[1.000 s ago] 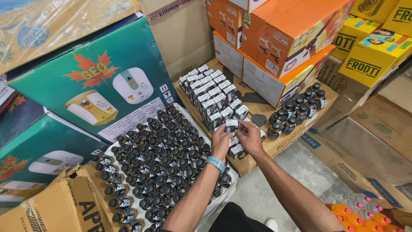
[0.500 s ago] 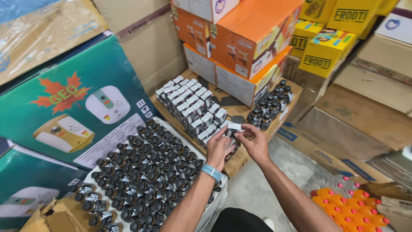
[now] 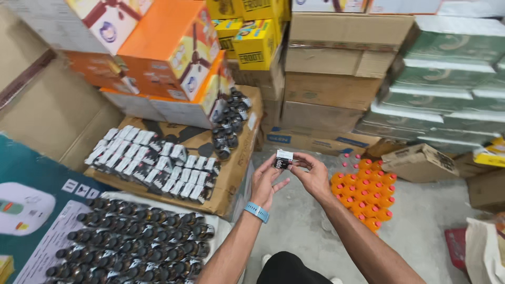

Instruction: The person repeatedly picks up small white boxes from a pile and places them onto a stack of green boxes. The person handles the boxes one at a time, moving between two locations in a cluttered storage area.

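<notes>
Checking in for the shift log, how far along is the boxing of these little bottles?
Done: rows of small black-and-white boxes lie on the flattened carton. In hand: the left hand and right hand hold one small box together. Left: many dark loose bottles lie unboxed at lower left, more beyond the rows.

The small black-and-white box (image 3: 284,158) is partly covered by the fingers (image 3: 301,160) of the right hand (image 3: 314,176) and by the left hand (image 3: 267,181), so its lower faces cannot be seen, and its print is too small to make out. The dark bottles (image 3: 131,247) at lower left run off the bottom edge, and the green-and-white carton (image 3: 31,205) is cut by the left edge. The white bag (image 3: 484,252) at lower right is only partly in view.
</notes>
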